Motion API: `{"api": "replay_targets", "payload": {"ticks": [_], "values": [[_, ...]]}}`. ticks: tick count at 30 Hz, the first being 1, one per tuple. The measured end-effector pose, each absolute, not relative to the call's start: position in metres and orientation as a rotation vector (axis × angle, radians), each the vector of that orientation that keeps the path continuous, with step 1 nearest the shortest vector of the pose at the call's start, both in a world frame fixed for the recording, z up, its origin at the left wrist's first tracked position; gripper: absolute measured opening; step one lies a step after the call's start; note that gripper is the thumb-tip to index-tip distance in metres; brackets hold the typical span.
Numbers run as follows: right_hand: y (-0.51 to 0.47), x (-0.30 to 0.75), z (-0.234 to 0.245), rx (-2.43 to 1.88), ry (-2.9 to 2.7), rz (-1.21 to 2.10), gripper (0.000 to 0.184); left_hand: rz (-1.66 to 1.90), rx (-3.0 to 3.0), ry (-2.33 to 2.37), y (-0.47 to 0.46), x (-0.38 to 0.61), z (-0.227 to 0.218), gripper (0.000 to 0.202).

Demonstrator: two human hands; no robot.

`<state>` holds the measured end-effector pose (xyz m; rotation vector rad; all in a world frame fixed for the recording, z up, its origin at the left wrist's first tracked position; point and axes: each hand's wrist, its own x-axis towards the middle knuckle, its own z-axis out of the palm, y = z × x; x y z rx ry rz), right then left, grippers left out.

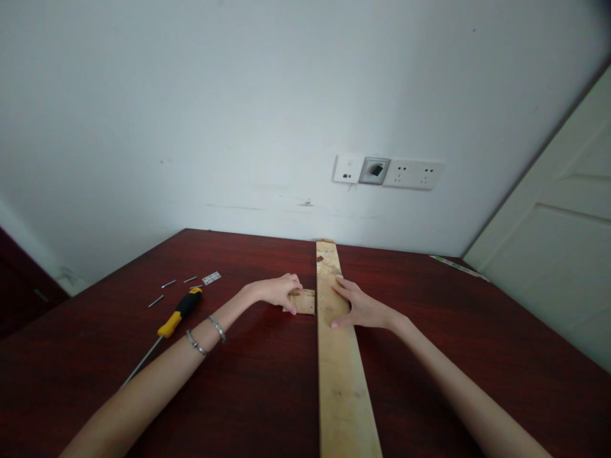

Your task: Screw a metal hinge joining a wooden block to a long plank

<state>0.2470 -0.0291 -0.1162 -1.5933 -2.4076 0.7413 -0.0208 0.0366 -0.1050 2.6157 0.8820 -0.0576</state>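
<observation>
A long, pale wood plank (342, 375) runs from the desk's (429, 331) far edge toward the viewer. A short wood block (303, 301) lies against its left side, gripped by the left hand (274, 291); the right hand (363, 306) rests spread on the plank.

The wooden plank (340, 369) bars passage between left hand (274, 291) and right hand (361, 306) (offcut (303, 302) abutting).

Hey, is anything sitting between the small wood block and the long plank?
Nothing visible does. The end of the small wood block sits right at the edge of the long plank, with no gap I can make out. The left hand is on the block, the right hand on the plank.
</observation>
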Motion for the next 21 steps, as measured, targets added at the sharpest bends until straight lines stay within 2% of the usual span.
{"api": "replay_targets", "payload": {"ticks": [5, 12, 21], "values": [[-0.028, 0.248, -0.118, -1.566, -2.416, 0.725, 0.123, -0.085, 2.615, 0.916, 0.034, -0.019, -0.103, 0.065], [-0.028, 0.248, -0.116, -1.568, -2.419, 0.733, 0.126, -0.115, 2.590, 0.988, 0.027, -0.019, -0.097, 0.085], [-0.028, 0.248, -0.117, -1.593, -2.399, 0.759, 0.125, -0.168, 2.594, 0.983, 0.024, -0.017, -0.092, 0.081]]}}
